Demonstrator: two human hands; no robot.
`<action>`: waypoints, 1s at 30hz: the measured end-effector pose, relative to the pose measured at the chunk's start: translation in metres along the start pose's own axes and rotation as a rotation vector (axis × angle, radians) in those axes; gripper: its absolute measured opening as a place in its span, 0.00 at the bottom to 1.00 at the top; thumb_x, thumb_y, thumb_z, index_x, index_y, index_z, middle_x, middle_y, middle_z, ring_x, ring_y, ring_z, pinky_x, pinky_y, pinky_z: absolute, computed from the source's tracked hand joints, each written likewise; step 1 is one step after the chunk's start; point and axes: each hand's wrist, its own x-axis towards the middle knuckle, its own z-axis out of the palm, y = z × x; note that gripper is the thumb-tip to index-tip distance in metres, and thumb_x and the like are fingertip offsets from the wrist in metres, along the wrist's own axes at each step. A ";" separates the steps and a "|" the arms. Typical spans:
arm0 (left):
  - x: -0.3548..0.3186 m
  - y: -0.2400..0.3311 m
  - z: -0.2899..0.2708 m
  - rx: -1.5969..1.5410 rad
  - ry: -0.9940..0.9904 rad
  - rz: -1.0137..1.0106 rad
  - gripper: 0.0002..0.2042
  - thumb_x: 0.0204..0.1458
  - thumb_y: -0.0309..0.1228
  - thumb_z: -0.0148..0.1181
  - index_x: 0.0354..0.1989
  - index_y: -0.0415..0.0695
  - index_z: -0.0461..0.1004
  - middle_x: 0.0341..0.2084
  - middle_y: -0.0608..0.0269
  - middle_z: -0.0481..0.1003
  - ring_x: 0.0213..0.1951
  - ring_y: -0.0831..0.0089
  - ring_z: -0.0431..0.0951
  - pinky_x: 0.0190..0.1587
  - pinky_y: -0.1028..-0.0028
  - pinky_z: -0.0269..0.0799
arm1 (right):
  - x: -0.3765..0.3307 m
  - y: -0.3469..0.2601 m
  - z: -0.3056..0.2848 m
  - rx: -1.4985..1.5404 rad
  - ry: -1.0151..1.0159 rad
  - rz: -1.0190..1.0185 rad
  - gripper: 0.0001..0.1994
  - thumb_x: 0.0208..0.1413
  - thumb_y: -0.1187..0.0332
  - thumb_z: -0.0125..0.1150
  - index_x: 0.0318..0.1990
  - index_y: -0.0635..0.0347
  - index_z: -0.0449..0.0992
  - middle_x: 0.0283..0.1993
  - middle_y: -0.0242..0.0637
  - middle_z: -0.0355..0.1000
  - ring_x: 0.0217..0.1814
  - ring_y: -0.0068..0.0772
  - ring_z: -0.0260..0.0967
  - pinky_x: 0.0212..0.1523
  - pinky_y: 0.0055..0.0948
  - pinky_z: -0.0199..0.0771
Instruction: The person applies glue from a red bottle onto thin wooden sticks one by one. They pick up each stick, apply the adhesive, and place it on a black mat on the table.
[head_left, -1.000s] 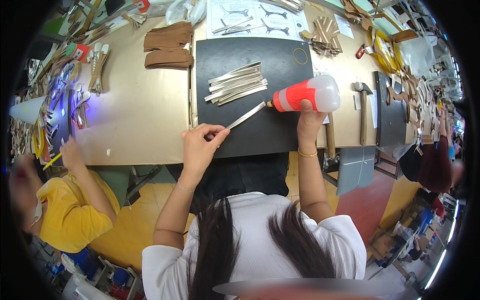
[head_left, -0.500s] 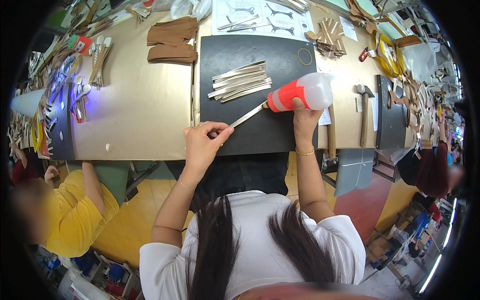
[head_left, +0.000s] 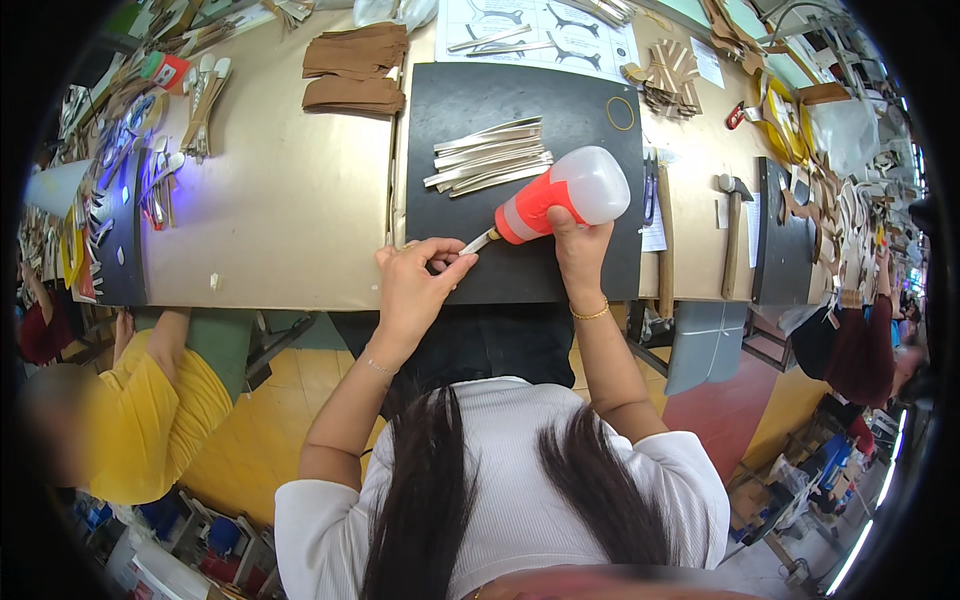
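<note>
My right hand grips a squeeze bottle, translucent with a red band, tilted so its nozzle points down to the left. The nozzle tip meets a narrow pale strip, whose near end my left hand pinches between thumb and fingers. Part of the strip may lie hidden behind the bottle. Both hands work over the near part of a black mat. Beyond them on the mat lies a loose pile of similar pale strips.
Stacked brown leather pieces lie behind and left. A rubber band sits on the mat near a bundle of pale straps. At the right are a hammer and another wooden handle. A person in yellow sits left.
The bottle and my right hand have moved left and nearer, bringing the nozzle along the strip close to my left fingertips. My left hand still pinches the strip.
</note>
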 end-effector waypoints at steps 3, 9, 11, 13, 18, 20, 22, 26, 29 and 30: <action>-0.001 -0.001 0.001 -0.009 0.008 0.029 0.10 0.45 0.34 0.70 0.31 0.42 0.81 0.20 0.69 0.77 0.23 0.81 0.71 0.44 0.75 0.57 | -0.002 0.002 0.006 0.000 -0.017 0.015 0.21 0.47 0.63 0.74 0.44 0.68 0.74 0.40 0.35 0.76 0.41 0.23 0.72 0.43 0.25 0.73; 0.000 -0.003 0.003 -0.078 0.012 0.085 0.13 0.43 0.25 0.70 0.38 0.34 0.79 0.23 0.63 0.79 0.24 0.83 0.73 0.30 0.81 0.70 | -0.007 0.000 0.018 0.046 -0.026 0.043 0.23 0.47 0.61 0.74 0.44 0.69 0.74 0.40 0.35 0.76 0.41 0.24 0.73 0.44 0.25 0.73; 0.000 -0.003 0.004 -0.090 0.012 0.040 0.15 0.43 0.23 0.69 0.41 0.33 0.78 0.24 0.63 0.79 0.24 0.84 0.73 0.28 0.82 0.69 | -0.008 -0.002 0.020 0.074 -0.053 0.058 0.23 0.47 0.62 0.74 0.45 0.69 0.74 0.42 0.36 0.76 0.42 0.24 0.72 0.45 0.26 0.73; -0.001 -0.003 0.005 -0.138 0.027 0.041 0.15 0.43 0.22 0.69 0.41 0.33 0.77 0.24 0.64 0.79 0.24 0.84 0.73 0.28 0.82 0.69 | -0.009 -0.003 0.023 0.091 -0.065 0.055 0.24 0.48 0.61 0.73 0.47 0.68 0.73 0.43 0.37 0.75 0.44 0.24 0.72 0.46 0.26 0.73; 0.000 -0.005 0.004 -0.129 0.002 0.016 0.13 0.44 0.24 0.68 0.39 0.35 0.78 0.24 0.66 0.79 0.26 0.84 0.73 0.34 0.80 0.67 | -0.002 0.002 0.019 0.276 0.098 0.083 0.25 0.54 0.55 0.66 0.51 0.65 0.68 0.46 0.34 0.72 0.47 0.23 0.70 0.48 0.27 0.72; 0.001 -0.005 0.003 -0.114 -0.016 -0.024 0.11 0.45 0.29 0.69 0.37 0.40 0.79 0.25 0.69 0.79 0.25 0.83 0.73 0.44 0.76 0.62 | 0.008 -0.001 0.004 0.302 0.221 0.111 0.28 0.54 0.45 0.61 0.50 0.61 0.68 0.45 0.31 0.71 0.47 0.24 0.71 0.48 0.27 0.74; 0.004 -0.004 0.001 -0.317 -0.036 -0.101 0.10 0.46 0.28 0.69 0.36 0.38 0.79 0.25 0.68 0.79 0.26 0.84 0.73 0.37 0.80 0.65 | 0.018 -0.007 -0.015 0.300 0.298 0.101 0.32 0.54 0.41 0.59 0.52 0.61 0.66 0.46 0.32 0.70 0.47 0.26 0.71 0.49 0.29 0.75; 0.023 0.005 -0.009 -0.491 -0.063 -0.136 0.10 0.47 0.25 0.69 0.37 0.36 0.79 0.25 0.67 0.77 0.29 0.86 0.73 0.28 0.85 0.67 | 0.025 -0.013 -0.047 0.264 0.426 0.082 0.35 0.53 0.38 0.55 0.57 0.58 0.62 0.50 0.35 0.68 0.52 0.31 0.69 0.54 0.35 0.73; 0.057 0.018 -0.024 -0.501 -0.036 -0.004 0.11 0.46 0.25 0.69 0.37 0.35 0.79 0.25 0.67 0.77 0.28 0.85 0.72 0.31 0.84 0.67 | 0.023 -0.010 -0.062 0.214 0.503 0.079 0.38 0.53 0.34 0.53 0.58 0.58 0.61 0.51 0.37 0.67 0.53 0.33 0.68 0.54 0.37 0.74; 0.073 0.024 -0.028 -0.496 -0.023 0.060 0.11 0.46 0.25 0.69 0.37 0.35 0.79 0.26 0.67 0.77 0.28 0.84 0.72 0.32 0.84 0.67 | 0.021 -0.008 -0.065 0.223 0.505 0.090 0.38 0.53 0.35 0.53 0.58 0.58 0.61 0.51 0.38 0.67 0.53 0.33 0.68 0.54 0.37 0.74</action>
